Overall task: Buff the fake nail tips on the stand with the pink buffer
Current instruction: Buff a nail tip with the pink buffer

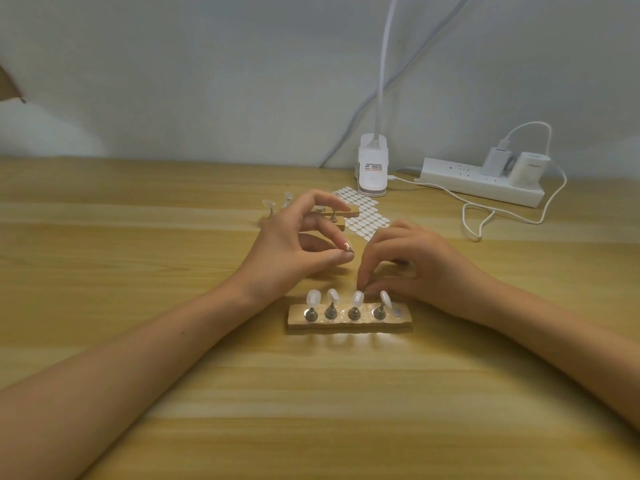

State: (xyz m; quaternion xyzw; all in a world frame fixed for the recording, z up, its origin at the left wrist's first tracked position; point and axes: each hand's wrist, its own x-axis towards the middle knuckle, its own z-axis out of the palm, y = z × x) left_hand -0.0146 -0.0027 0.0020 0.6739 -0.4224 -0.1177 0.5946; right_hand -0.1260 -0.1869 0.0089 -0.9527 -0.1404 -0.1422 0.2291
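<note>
Lying left-to-right: stand, tips upright | left hand pinches small piece | right hand by tips, grip unclear

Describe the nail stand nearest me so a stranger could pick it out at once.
On the wooden table, look just nearer the person than the left hand and the right hand. The near stand is a wooden block carrying four metal holders in a row, each topped with a pale nail tip. The other stand lies farther back, partly hidden behind the left hand.

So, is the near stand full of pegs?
Not full: four pegs hold nail tips; the stand's right end has only a flat pale patch.
</note>
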